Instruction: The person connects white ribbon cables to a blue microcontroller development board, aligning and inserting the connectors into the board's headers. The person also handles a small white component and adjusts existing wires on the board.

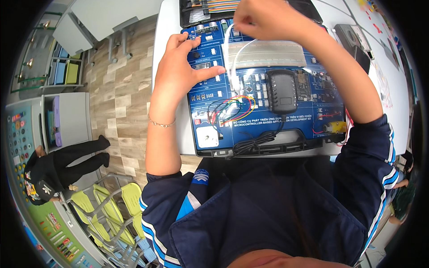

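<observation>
Thin white jumper wires [231, 53] hung over the blue rectangular electronics trainer board [268, 116], pinched at their top ends in the closed fingers of the right hand [261, 18] above the board's far edge. The left hand [181, 71] lay spread open on the board's left part, holding nothing. A white breadboard [268, 53] and a black adapter block [281, 91] sat on the board right of the wires.

White wire [232, 58] looped above blue board [268, 120].
</observation>
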A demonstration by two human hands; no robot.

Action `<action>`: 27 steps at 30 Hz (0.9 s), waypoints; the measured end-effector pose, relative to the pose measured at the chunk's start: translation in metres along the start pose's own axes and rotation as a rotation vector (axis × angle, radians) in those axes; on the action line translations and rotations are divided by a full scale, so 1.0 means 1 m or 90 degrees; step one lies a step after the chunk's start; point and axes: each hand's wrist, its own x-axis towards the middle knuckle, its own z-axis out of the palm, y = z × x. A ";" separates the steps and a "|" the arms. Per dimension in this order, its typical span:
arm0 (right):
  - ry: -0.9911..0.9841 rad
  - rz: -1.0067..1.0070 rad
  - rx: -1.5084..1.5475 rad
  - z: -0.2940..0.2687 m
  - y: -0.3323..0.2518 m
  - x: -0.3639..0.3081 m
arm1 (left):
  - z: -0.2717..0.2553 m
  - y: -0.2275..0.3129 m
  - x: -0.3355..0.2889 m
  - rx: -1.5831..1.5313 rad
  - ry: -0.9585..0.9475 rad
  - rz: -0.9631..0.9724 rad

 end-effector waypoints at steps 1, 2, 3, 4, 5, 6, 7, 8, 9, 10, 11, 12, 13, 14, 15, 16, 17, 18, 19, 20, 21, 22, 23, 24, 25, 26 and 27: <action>0.029 0.026 0.017 -0.010 0.000 -0.002 | -0.001 0.002 0.001 -0.005 -0.001 -0.005; 0.021 0.028 0.027 -0.022 -0.002 -0.003 | -0.001 0.005 0.003 -0.013 -0.005 -0.009; 0.034 0.018 0.045 -0.028 -0.007 -0.003 | -0.003 0.006 0.003 -0.016 -0.008 -0.015; 0.048 0.007 0.064 -0.030 -0.012 -0.003 | -0.003 0.006 0.001 -0.007 -0.007 -0.008; 0.082 -0.055 0.029 -0.029 -0.015 -0.003 | -0.003 0.005 0.000 0.001 -0.005 0.001; 0.116 -0.118 -0.006 -0.028 -0.018 -0.003 | -0.004 0.004 0.000 0.009 -0.002 0.008; 0.112 -0.126 -0.001 -0.027 -0.022 -0.007 | -0.004 0.001 -0.001 -0.004 0.008 0.030; 0.109 -0.134 0.003 -0.027 -0.027 -0.012 | -0.004 -0.005 -0.003 -0.016 0.018 0.051; 0.069 -0.089 0.049 -0.029 -0.032 -0.027 | -0.005 -0.008 -0.005 -0.025 0.029 0.070; 0.029 -0.046 0.094 -0.030 -0.039 -0.038 | -0.009 -0.006 -0.007 -0.043 0.024 0.097; 0.028 -0.027 0.124 -0.031 -0.050 -0.048 | -0.014 0.001 -0.004 -0.065 0.017 0.132; 0.027 -0.012 0.155 -0.030 -0.061 -0.057 | -0.017 0.006 -0.003 -0.086 0.012 0.163; 0.025 0.003 0.186 -0.028 -0.069 -0.062 | -0.018 0.010 -0.003 -0.116 -0.019 0.170; 0.027 -0.025 0.142 -0.025 -0.074 -0.064 | -0.018 0.009 -0.004 -0.137 -0.039 0.187; 0.029 -0.053 0.098 -0.022 -0.078 -0.065 | -0.018 0.007 -0.004 -0.158 -0.060 0.204; 0.031 -0.081 0.054 -0.021 -0.083 -0.064 | -0.018 0.006 -0.005 -0.180 -0.080 0.222; 0.018 -0.083 0.062 -0.020 -0.089 -0.061 | -0.023 0.007 -0.006 -0.186 -0.097 0.199; 0.026 -0.101 0.057 -0.017 -0.092 -0.058 | -0.025 0.004 -0.007 -0.170 -0.095 0.193; 0.035 -0.120 0.053 -0.012 -0.094 -0.055 | -0.026 0.000 -0.008 -0.155 -0.094 0.188; 0.044 -0.139 0.048 -0.008 -0.097 -0.051 | -0.027 -0.002 -0.008 -0.139 -0.091 0.183; 0.032 -0.165 -0.001 -0.005 -0.099 -0.047 | -0.028 -0.001 -0.011 -0.128 -0.093 0.155; 0.021 -0.191 -0.051 -0.002 -0.101 -0.044 | -0.029 0.001 -0.015 -0.116 -0.096 0.127; 0.008 -0.215 -0.103 0.000 -0.103 -0.040 | -0.029 0.002 -0.017 -0.106 -0.098 0.101; -0.020 -0.196 -0.120 0.002 -0.107 -0.039 | -0.028 0.001 -0.017 -0.087 -0.101 0.101; -0.049 -0.176 -0.138 0.002 -0.112 -0.039 | -0.027 -0.001 -0.018 -0.068 -0.104 0.102; -0.076 -0.158 -0.155 0.003 -0.117 -0.039 | -0.026 -0.002 -0.019 -0.048 -0.107 0.101; -0.092 -0.148 -0.154 0.003 -0.121 -0.037 | -0.027 -0.002 -0.020 -0.056 -0.112 0.092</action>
